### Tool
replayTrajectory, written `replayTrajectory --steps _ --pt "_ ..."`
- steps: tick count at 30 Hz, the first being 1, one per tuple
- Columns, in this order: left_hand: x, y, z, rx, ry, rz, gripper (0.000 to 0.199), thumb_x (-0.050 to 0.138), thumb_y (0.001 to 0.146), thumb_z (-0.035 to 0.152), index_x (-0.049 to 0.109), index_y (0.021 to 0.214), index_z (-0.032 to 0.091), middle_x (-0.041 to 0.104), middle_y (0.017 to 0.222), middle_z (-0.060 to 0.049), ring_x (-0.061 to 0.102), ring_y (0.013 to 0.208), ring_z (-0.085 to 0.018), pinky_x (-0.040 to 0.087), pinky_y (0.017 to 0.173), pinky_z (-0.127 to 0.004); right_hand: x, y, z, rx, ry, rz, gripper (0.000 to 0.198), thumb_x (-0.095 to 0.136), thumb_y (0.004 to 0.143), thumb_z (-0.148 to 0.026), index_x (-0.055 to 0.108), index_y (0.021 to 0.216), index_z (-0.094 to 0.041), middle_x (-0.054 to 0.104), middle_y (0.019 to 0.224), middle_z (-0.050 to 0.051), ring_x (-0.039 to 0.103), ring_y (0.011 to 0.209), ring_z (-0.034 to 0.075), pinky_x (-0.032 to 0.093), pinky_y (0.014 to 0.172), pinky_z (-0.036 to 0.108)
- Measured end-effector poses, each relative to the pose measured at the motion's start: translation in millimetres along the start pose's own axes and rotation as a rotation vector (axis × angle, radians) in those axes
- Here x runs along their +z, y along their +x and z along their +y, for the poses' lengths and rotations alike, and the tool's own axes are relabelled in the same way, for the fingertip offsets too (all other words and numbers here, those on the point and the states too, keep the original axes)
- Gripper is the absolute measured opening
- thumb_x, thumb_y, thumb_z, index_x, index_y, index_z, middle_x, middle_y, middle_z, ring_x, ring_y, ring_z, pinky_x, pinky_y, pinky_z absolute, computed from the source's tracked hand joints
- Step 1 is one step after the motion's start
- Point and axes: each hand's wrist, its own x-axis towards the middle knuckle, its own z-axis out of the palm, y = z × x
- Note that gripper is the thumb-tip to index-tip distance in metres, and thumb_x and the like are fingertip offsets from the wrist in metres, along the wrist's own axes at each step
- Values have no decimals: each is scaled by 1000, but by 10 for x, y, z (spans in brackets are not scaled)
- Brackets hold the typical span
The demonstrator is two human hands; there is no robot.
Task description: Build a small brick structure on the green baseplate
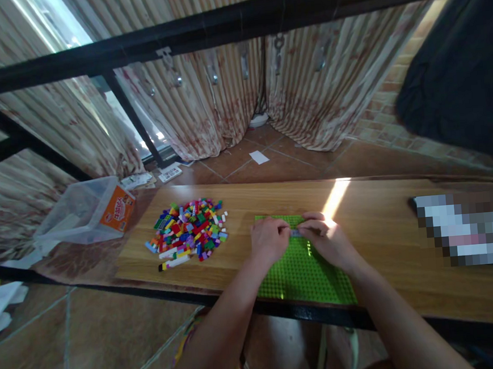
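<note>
A green studded baseplate (307, 279) lies at the front edge of the wooden table. Over its upper part, my left hand (271, 239) is closed, fingers curled at one end of a small pale lilac-grey toy brick (295, 233). My right hand (324, 236) pinches the brick's other end between thumb and fingertips. The brick sits low at the plate; whether it is pressed onto the studs cannot be seen. To the left is a loose pile of colourful toy bricks (192, 228).
A clear plastic box (82, 211) with an orange label stands left of the pile. A blurred-out flat device (459, 230) lies on the table (377, 219) at right. A black metal bar (216, 22) crosses above the table's far side, with curtains (206, 108) behind.
</note>
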Motion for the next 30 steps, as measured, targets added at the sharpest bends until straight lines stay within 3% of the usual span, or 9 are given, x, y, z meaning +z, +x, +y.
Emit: replayTrajectory --steps 8,20,30 --pt "123 -18 50 -16 48 27 18 59 83 37 74 87 29 70 96 -2 56 100 -24 43 89 -40 -8 -28 207 -58 -23 -38 27 58 81 -48 73 78 -26 65 107 7 64 94 25 54 84 44" --pt "161 -34 3 2 12 21 17 60 83 37 73 87 27 68 98 -2 56 102 -24 43 91 -41 23 -52 272 -120 -60 -47 35 52 83 -55 72 80 -27 66 105 7 62 98 26 51 90 48" --pt "57 -121 -19 156 113 10 26 49 87 31 69 99 21 67 101 -7 58 101 -24 47 90 -40 62 0 225 -218 -147 -57 36 53 84 -53 72 93 -23 64 106 11 62 100 28 50 91 50"
